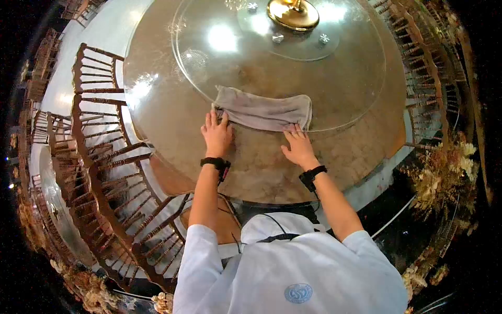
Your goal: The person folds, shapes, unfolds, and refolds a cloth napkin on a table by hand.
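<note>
A greyish, folded cloth [266, 109] lies stretched sideways across the near rim of a round glass turntable [334, 89]. My left hand [217, 136] is at the cloth's left end, fingers extended and apart, fingertips touching its lower left corner. At the lower right edge of the cloth rests my right hand [299, 148], with its fingers stretched forward onto the fabric and the thumb out to the side. Both palms face down over the round table [272, 172]. Each wrist wears a black band.
A gold-coloured stand [294, 14] rises from the turntable's middle, with small clear ornaments [324, 38] near it. Brown spindle-back chairs [99, 120] line the left side, and more chairs [423, 78] stand right. Dried flowers [444, 172] are at the lower right.
</note>
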Tool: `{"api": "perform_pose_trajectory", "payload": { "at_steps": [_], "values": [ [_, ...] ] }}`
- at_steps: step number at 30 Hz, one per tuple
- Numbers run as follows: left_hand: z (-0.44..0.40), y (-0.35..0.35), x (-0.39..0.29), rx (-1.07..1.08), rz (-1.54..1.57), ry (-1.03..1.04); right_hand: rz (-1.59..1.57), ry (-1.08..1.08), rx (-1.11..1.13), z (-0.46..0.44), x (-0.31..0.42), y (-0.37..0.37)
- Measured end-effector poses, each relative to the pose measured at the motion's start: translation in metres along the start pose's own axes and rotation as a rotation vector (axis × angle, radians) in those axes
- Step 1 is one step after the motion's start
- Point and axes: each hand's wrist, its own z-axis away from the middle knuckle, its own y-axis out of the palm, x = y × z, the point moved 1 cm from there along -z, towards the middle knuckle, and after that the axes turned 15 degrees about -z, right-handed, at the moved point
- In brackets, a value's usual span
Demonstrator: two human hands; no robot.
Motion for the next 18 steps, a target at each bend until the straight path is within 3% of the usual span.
{"api": "perform_pose_trajectory", "payload": {
  "at_steps": [1, 2, 9, 11, 18],
  "values": [
    [-0.002, -0.011, -0.003, 0.013, -0.007, 0.023, -0.007, 0.018, -0.025, -0.001, 0.001, 0.001],
    [-0.003, -0.024, -0.006, -0.13, 0.054, 0.026, -0.017, 0.038, -0.005, -0.002, 0.001, 0.001],
    [-0.007, -0.019, 0.02, -0.143, 0.259, 0.004, -0.112, 0.014, -0.066, 0.006, 0.016, 0.011],
    [0.0, -0.019, 0.035, -0.138, 0.239, -0.019, -0.074, -0.101, -0.107, 0.008, 0.016, 0.023],
    [-0.003, -0.008, 0.103, -0.122, 0.171, -0.172, -0.1, -0.209, -0.082, -0.001, 0.071, 0.048]
  ]
}}
